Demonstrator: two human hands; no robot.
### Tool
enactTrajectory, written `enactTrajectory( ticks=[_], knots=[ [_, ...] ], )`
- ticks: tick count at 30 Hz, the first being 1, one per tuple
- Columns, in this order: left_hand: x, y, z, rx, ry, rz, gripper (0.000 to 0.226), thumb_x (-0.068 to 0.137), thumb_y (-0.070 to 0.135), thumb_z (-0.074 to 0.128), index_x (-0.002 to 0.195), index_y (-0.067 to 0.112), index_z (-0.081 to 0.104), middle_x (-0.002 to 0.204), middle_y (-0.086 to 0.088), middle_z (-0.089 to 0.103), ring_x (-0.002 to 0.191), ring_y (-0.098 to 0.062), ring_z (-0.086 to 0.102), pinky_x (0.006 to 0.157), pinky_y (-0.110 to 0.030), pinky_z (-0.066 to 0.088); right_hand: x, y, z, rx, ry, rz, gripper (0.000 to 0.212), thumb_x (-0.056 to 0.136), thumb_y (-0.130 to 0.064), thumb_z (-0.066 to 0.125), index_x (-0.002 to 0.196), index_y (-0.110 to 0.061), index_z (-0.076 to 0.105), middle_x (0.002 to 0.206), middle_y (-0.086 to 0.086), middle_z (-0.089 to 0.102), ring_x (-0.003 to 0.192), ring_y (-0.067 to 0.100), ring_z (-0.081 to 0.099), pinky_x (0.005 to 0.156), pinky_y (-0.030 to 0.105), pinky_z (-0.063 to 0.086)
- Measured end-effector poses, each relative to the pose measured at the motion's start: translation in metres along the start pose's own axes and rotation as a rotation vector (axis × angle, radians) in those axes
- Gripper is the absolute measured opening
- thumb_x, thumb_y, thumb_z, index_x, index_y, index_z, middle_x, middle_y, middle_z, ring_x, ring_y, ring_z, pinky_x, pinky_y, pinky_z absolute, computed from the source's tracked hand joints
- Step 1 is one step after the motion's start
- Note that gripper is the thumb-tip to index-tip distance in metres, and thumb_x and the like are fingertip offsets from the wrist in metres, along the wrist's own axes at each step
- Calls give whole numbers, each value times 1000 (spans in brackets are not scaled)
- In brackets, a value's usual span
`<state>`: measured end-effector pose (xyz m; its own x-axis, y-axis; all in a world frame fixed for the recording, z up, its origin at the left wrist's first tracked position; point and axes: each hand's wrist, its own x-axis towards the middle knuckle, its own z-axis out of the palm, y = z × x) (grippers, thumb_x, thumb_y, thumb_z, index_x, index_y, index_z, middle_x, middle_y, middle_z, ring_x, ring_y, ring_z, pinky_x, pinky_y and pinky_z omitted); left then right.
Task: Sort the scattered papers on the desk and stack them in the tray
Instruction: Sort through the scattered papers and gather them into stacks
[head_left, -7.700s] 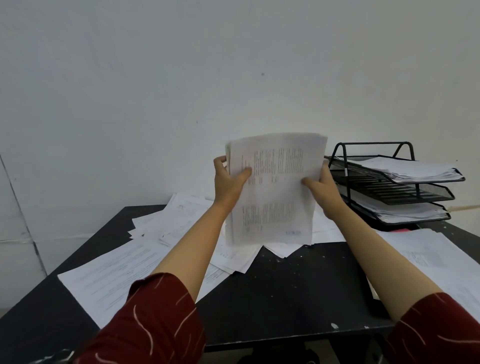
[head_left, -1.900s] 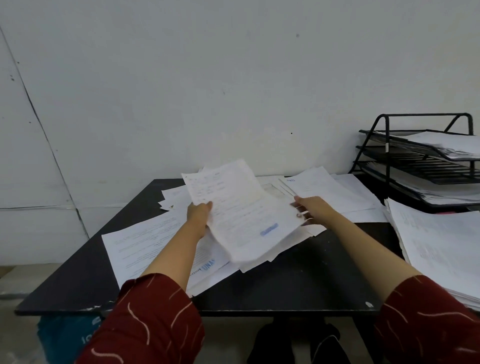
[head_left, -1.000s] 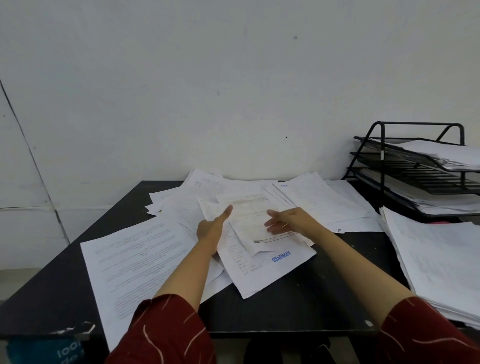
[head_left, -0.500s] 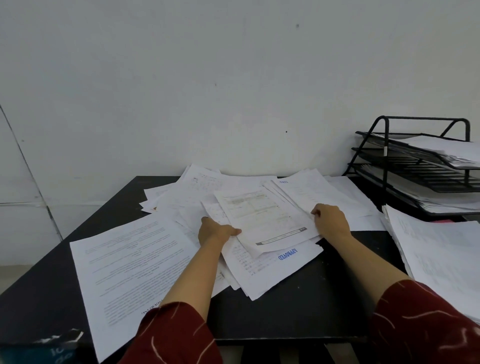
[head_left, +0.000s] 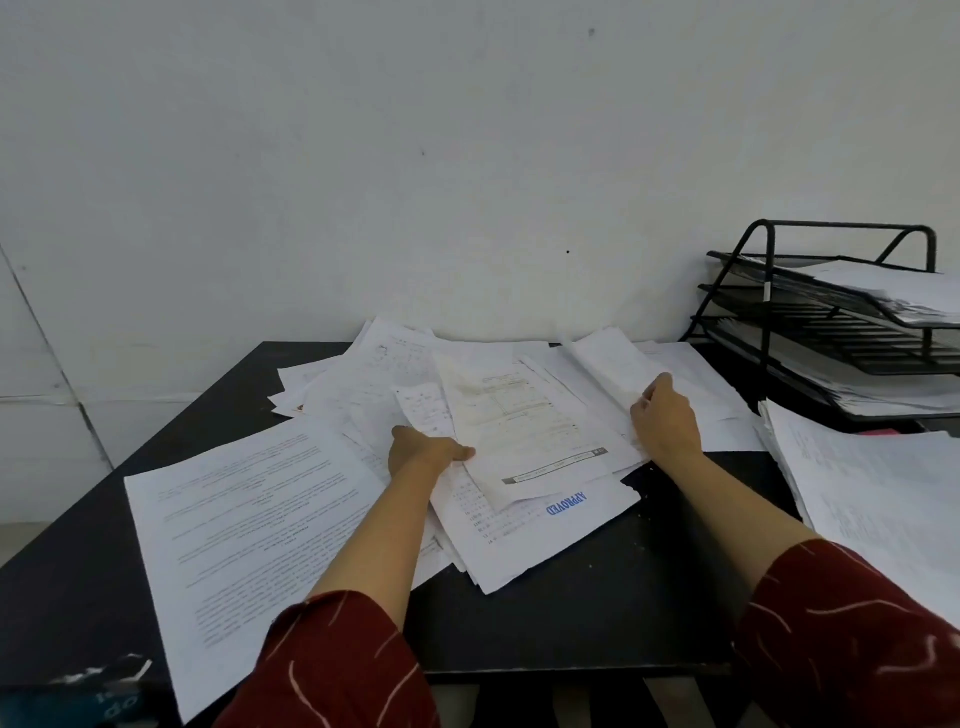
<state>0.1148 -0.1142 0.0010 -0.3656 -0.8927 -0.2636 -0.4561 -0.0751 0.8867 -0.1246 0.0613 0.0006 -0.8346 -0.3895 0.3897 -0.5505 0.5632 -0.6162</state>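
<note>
Loose white papers lie scattered over the middle of the black desk (head_left: 571, 613). A form sheet (head_left: 524, 421) lies on top of the central pile, above a sheet stamped APPROVED (head_left: 566, 504) in blue. My left hand (head_left: 426, 449) grips the left edge of that pile, thumb over the form sheet. My right hand (head_left: 662, 415) pinches the near edge of a curled sheet (head_left: 610, 364) at the pile's right and lifts it. The black three-tier wire tray (head_left: 769, 291) stands at the back right with papers in its top and bottom tiers.
A large printed sheet (head_left: 249, 514) lies at the front left, hanging over the desk edge. A thick paper stack (head_left: 878, 509) sits at the right, in front of the tray. A white wall rises right behind the desk.
My right hand has moved up and right and now lifts a sheet's edge off the desk. My left hand has stayed at the pile's left edge.
</note>
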Motion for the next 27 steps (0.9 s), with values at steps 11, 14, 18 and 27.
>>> enactTrajectory(
  ticks=[11, 14, 18, 27],
  knots=[
    [-2, -15, -25, -225, -300, 124, 51, 76, -5, 71, 125, 6, 58, 121, -16, 63, 110, -35, 60, 91, -57, 50, 5, 0, 10, -224, -308, -36, 63, 82, -51, 68, 115, 2, 66, 117, 16, 66, 106, 29, 61, 91, 35, 48],
    [-3, -17, -26, -267, -317, 128, 49, 80, -7, 66, 126, 7, 57, 121, -16, 64, 108, -35, 61, 89, -52, 52, 7, -1, 7, -155, -294, -11, 47, 85, -37, 69, 110, 2, 69, 112, 17, 69, 101, 29, 64, 89, 34, 50],
    [-3, -18, -25, -337, -293, 104, 45, 80, -9, 61, 122, 6, 57, 119, -17, 64, 103, -35, 62, 86, -47, 54, 4, 2, 6, -136, -280, -32, 36, 87, -33, 67, 112, -8, 71, 113, 10, 69, 102, 25, 64, 90, 30, 48],
    [-2, -24, -23, -486, -193, 106, 48, 78, -11, 52, 123, 3, 56, 118, -16, 63, 92, -31, 60, 67, -33, 54, 3, 7, 7, -73, -314, 55, 56, 85, -43, 68, 131, -12, 59, 136, 9, 56, 124, 26, 52, 104, 32, 38]
  ],
)
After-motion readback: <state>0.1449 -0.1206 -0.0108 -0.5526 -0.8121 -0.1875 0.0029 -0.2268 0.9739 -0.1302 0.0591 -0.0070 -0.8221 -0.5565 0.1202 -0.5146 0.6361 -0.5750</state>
